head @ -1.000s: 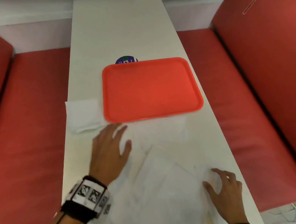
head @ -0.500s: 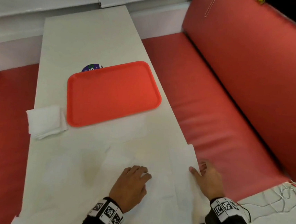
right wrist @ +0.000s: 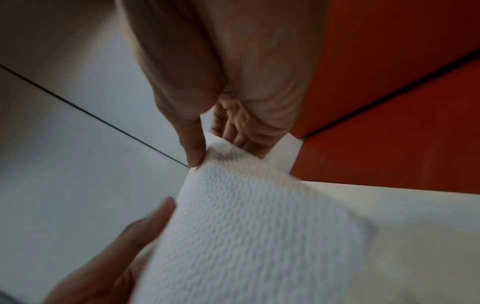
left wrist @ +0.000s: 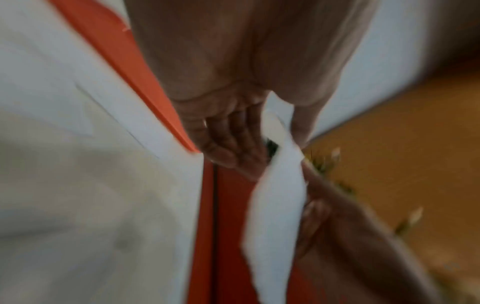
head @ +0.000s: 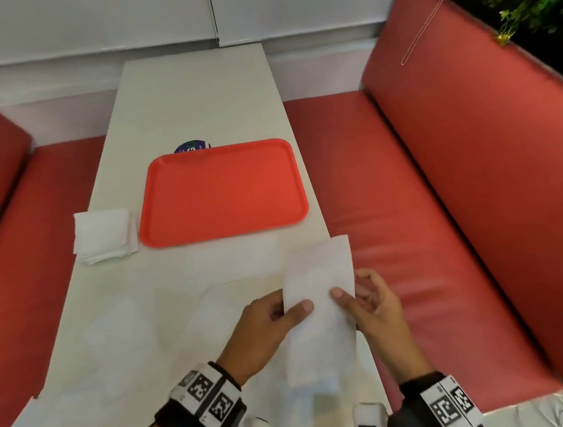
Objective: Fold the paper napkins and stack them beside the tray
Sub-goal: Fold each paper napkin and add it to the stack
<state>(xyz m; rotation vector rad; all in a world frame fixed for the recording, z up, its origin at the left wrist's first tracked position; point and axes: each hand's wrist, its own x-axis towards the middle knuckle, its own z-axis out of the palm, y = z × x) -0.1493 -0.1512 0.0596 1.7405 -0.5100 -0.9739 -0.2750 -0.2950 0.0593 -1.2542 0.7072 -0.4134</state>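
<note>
A white paper napkin [head: 319, 303] is lifted above the table's near right part, standing as a long strip. My left hand [head: 273, 319] pinches its left edge with the thumb on top. My right hand [head: 364, 304] pinches its right edge, thumb on the paper and fingers behind. The wrist views show the napkin [left wrist: 275, 205] [right wrist: 249, 226] held between thumb and fingers of each hand. A red tray [head: 224, 190] lies mid-table. A stack of folded white napkins [head: 104, 234] sits at the tray's left near corner. More unfolded napkins [head: 145, 331] lie flat on the near table.
The narrow white table [head: 188, 94] runs away from me toward a white wall. Red bench seats [head: 426, 227] flank it on both sides. A round purple object [head: 192, 146] peeks out behind the tray's far edge. Green plants [head: 550, 19] stand behind the right backrest.
Both hands were flat on napkins spread on the table; now they have lifted one napkin off the right edge and hold it up between them. The head view shifted right.
</note>
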